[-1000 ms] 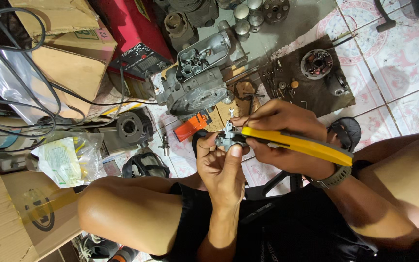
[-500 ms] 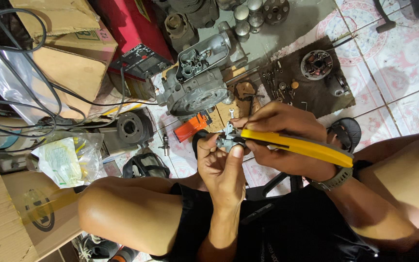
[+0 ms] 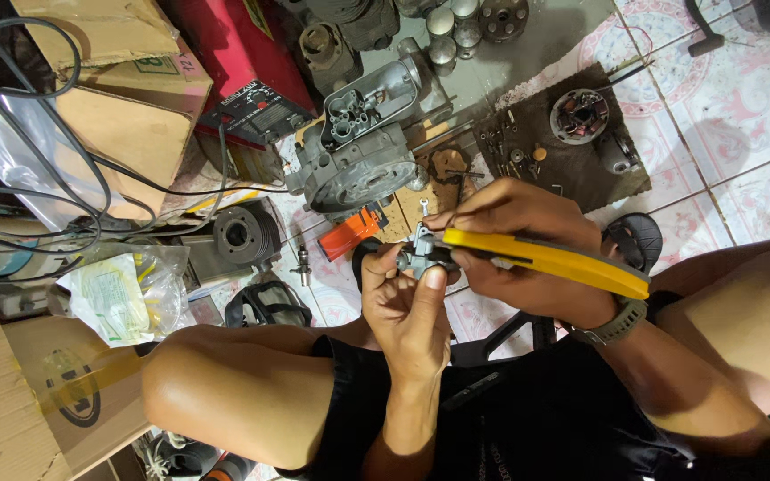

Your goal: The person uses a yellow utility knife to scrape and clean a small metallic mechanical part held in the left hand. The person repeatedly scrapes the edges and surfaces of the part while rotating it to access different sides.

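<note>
Engine case (image 3: 354, 151) lies beyond both hands, cardboard boxes (image 3: 122, 98) left.

A small grey metal part (image 3: 419, 256) sits upright against the nose of yellow-handled pliers (image 3: 545, 258) lying nearly level.

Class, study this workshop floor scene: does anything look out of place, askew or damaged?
Nothing looks spilled or broken. The opened grey engine casing lies tilted on the tiled floor amid loose parts. The left hand holds a small metal part; the right hand works yellow-handled pliers on it.
</note>
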